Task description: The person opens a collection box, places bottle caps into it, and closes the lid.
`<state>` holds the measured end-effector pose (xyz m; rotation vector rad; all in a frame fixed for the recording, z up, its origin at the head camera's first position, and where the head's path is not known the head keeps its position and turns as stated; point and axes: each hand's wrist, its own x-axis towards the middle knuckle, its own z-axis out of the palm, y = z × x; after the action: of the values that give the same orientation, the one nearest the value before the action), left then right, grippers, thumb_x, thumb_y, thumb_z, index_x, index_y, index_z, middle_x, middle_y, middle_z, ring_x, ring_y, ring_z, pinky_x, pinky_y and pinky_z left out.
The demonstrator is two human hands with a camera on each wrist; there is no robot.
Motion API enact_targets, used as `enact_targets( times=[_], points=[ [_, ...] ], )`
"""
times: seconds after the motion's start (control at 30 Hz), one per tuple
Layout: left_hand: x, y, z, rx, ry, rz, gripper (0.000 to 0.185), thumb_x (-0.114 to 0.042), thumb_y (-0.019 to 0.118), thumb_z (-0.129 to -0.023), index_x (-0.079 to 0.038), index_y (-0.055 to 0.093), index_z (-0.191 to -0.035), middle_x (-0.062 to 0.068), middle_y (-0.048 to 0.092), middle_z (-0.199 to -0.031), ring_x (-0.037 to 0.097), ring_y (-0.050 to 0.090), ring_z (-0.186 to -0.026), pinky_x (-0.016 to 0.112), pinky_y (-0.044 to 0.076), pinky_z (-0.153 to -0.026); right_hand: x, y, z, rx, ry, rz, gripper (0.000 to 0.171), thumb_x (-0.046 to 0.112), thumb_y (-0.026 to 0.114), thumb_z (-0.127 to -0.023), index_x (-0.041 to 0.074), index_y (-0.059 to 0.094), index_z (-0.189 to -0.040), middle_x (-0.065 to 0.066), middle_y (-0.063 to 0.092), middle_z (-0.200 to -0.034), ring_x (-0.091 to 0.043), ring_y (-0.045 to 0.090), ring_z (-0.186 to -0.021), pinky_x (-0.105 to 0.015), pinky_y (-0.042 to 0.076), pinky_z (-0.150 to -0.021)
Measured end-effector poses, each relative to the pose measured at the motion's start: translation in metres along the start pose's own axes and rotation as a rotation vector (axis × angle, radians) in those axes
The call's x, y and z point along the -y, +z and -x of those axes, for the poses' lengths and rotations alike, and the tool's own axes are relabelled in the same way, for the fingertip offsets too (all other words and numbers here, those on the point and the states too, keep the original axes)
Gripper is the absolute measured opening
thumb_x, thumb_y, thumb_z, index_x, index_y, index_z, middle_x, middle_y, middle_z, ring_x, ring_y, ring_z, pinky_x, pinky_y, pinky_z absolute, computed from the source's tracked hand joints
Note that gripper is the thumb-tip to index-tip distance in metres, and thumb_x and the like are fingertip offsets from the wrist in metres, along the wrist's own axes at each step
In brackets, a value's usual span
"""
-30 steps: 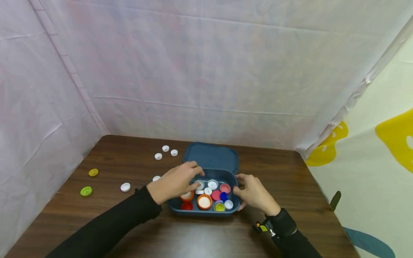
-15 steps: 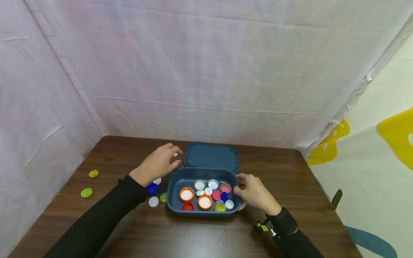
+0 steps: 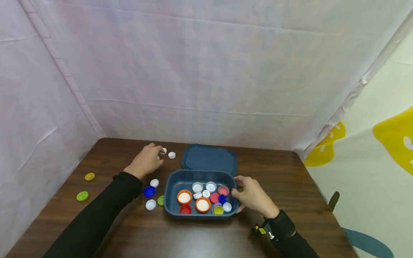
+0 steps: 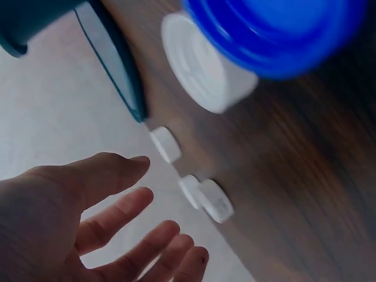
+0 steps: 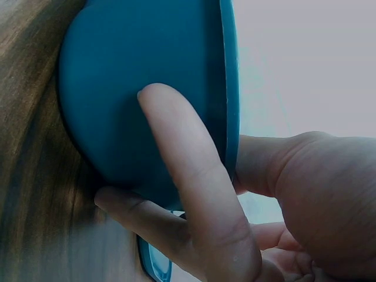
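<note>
My left hand (image 3: 145, 162) reaches over the back left of the table, its fingers loosely spread and holding nothing. Close to its fingertips are small white bottle caps (image 3: 171, 155), which the left wrist view shows as three upright-sided white caps (image 4: 215, 201). At the right end of a dark blue plastic box (image 3: 200, 216), my right hand (image 3: 255, 195) grips the wall, thumb over the rim and fingers against the outside (image 5: 147, 47). Inside the box lie several caps: orange-rimmed ones (image 3: 203, 205), a red one (image 3: 185, 209), white, pink, blue and yellow ones.
Behind the box lies its blue lid (image 3: 209, 159). Left of the box are a blue cap (image 3: 149, 191), white caps (image 3: 150, 205) and a green cap (image 3: 160, 200). Farther left sit a yellow cap (image 3: 89, 176) and another green cap (image 3: 82, 196). White cloth walls stand behind and left.
My left hand has left the space over the box and moved left and back to the small white caps. The right hand stays on the box.
</note>
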<state>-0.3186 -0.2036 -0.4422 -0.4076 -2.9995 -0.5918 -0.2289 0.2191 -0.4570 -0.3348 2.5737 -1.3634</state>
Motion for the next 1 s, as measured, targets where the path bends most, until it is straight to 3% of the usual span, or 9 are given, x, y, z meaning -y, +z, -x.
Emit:
enact_targets(
  times=[0.27, 0.43, 0.7, 1.0],
  points=[
    [0.015, 0.004, -0.001, 0.023, 0.004, -0.025, 0.034, -0.009, 0.081, -0.105, 0.007, 0.076, -0.135, 0.031, 0.070, -0.127, 0.043, 0.069, -0.113, 0.056, 0.060, -0.096, -0.001, 0.002, 0.001, -0.001, 0.004, -0.001, 0.048, 0.002, 0.076, -0.106, -0.012, 0.065, -0.151, -0.035, 0.079, -0.135, -0.025, 0.083, -0.069, -0.046, 0.067, -0.053],
    [0.020, 0.004, -0.001, 0.049, -0.009, -0.012, 0.029, -0.005, 0.080, -0.104, 0.006, 0.077, -0.132, 0.030, 0.071, -0.129, 0.044, 0.070, -0.116, 0.055, 0.061, -0.096, 0.001, 0.001, 0.001, -0.003, 0.002, -0.004, 0.048, 0.002, 0.076, -0.106, -0.012, 0.065, -0.150, -0.034, 0.080, -0.134, -0.024, 0.084, -0.072, -0.047, 0.068, -0.054],
    [0.022, 0.003, 0.001, 0.073, 0.006, -0.032, 0.017, 0.001, 0.083, -0.102, 0.003, 0.079, -0.118, 0.026, 0.077, -0.119, 0.045, 0.074, -0.114, 0.055, 0.065, -0.095, 0.000, 0.001, 0.000, 0.001, -0.001, 0.001, 0.050, 0.003, 0.077, -0.105, -0.013, 0.065, -0.151, -0.035, 0.079, -0.134, -0.023, 0.082, -0.066, -0.047, 0.068, -0.053],
    [0.020, 0.005, -0.003, 0.093, 0.018, -0.032, 0.019, -0.002, 0.083, -0.104, 0.002, 0.080, -0.122, 0.026, 0.079, -0.124, 0.046, 0.076, -0.120, 0.058, 0.065, -0.100, -0.002, 0.000, 0.000, 0.000, -0.003, -0.005, 0.051, 0.003, 0.077, -0.105, -0.012, 0.064, -0.152, -0.035, 0.079, -0.135, -0.025, 0.082, -0.063, -0.047, 0.068, -0.053]
  ],
)
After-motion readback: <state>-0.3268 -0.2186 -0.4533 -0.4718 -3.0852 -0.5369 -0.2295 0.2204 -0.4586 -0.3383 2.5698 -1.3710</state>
